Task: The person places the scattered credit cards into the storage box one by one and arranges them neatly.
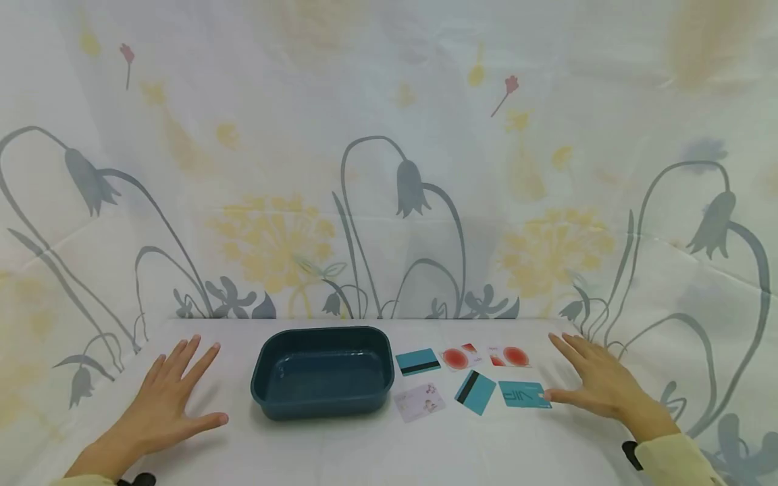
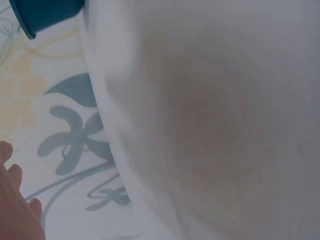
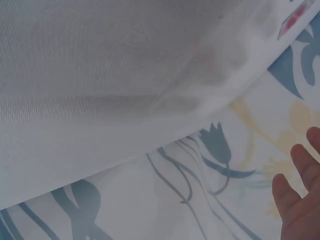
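Flanking the dark blue basin [image 1: 322,407], the left hand [image 1: 163,408] is off to its left and the right hand [image 1: 602,383] well out to its right, both spread wide, gripping nothing. Six cards [image 1: 475,392] lie flat right of the basin, and the right hand's thumb overlaps the lettered card [image 1: 520,394], farthest from the basin; touching or not, can't tell. Danger here? Thin, flush cards could skid under fingertips; a leftward sweep might jam the closest against the basin's wall. The white table's [image 1: 340,452] back edge runs close behind the basin; more room in front.
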Available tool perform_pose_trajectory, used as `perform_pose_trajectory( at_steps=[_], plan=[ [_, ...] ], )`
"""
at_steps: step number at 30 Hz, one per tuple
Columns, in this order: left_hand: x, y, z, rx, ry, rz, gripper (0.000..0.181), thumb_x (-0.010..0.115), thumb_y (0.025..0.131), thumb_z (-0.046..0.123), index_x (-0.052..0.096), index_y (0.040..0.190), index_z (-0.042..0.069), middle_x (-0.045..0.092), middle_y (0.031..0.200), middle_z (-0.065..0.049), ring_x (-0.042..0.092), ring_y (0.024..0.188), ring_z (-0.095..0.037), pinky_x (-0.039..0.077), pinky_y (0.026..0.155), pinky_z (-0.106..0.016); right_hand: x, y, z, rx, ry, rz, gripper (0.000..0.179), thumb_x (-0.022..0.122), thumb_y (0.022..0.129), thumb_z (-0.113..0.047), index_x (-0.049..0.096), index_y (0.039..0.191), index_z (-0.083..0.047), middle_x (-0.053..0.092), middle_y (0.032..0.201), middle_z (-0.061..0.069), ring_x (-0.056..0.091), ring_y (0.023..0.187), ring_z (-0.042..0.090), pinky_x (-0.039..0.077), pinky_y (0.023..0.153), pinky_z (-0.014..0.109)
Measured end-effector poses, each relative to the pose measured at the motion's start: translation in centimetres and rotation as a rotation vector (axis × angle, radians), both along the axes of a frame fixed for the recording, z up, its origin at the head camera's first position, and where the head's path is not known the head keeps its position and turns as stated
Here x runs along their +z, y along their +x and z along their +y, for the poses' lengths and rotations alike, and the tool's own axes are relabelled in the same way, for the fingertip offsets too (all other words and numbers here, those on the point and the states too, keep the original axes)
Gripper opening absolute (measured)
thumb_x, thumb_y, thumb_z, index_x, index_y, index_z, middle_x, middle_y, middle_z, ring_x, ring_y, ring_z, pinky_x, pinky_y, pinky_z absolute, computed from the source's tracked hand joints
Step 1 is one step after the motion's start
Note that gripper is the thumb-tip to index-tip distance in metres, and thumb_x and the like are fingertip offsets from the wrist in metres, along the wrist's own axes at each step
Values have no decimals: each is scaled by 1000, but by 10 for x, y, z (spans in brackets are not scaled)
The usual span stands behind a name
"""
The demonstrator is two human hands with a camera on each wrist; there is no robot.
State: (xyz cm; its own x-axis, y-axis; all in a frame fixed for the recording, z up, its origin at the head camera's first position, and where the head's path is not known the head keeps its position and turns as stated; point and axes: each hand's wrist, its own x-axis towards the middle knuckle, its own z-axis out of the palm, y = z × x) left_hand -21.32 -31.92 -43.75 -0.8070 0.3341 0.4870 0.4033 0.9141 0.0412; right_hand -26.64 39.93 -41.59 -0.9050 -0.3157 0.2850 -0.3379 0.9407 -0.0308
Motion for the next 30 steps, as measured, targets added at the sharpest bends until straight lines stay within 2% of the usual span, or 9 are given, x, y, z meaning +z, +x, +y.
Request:
perform_pose_trajectory(
  at_steps=[3,6,9,16,21,23,26,28,30],
  plan=[
    [0,0,10,-12,73,-50,111,76,69,60,17,154,21,7,159,-17,-2,145,-34,-14,114,-47,-3,1,-4,-3,-5,-16,103,69,70,-70,31,150,-18,41,142,25,37,126,50,29,98,69],
    [2,0,20,-32,164,-107,110,78,69,55,17,154,24,11,157,-19,7,143,-41,6,110,-66,-5,2,-8,10,-22,-21,101,69,71,-68,33,149,-16,44,140,24,41,123,49,33,95,69],
    [5,0,28,-47,248,-170,109,80,70,49,16,154,26,11,157,-20,17,138,-47,25,94,-75,-6,1,-11,26,-41,-22,99,71,71,-66,35,148,-15,46,138,23,44,122,48,36,93,68],
    [7,-1,44,-73,402,-310,105,77,77,40,8,155,29,3,158,-19,19,134,-55,27,87,-80,-9,0,-20,34,-80,-80,100,72,68,-67,39,146,-13,49,136,24,47,121,47,40,90,66],
    [4,-3,50,-109,485,-336,102,77,79,35,9,155,28,9,157,-21,18,136,-50,29,93,-74,-9,2,-29,20,-119,-138,104,72,64,-71,39,145,-14,49,136,23,47,120,48,42,87,67],
    [2,-5,52,-128,515,-342,101,77,80,32,9,155,26,12,156,-21,21,136,-47,34,103,-58,-9,3,-32,17,-130,-158,105,71,63,-72,39,146,-16,48,138,21,47,120,47,42,87,67],
    [0,-7,55,-144,547,-351,101,77,81,29,9,155,23,17,155,-20,28,135,-43,41,104,-35,-11,3,-35,24,-139,-175,106,70,62,-74,39,146,-18,48,139,19,47,120,46,42,86,67],
    [-1,-8,58,-165,583,-372,101,77,82,26,8,155,21,18,154,-21,29,134,-44,42,103,-33,-11,2,-37,33,-142,-182,106,70,61,-75,39,146,-18,48,139,18,48,120,44,43,86,66],
    [-1,-8,61,-183,615,-395,100,76,82,23,7,155,19,16,153,-24,29,134,-47,42,101,-45,-12,2,-40,40,-145,-194,106,70,61,-74,40,146,-18,49,139,18,49,119,43,44,86,65]
  ],
)
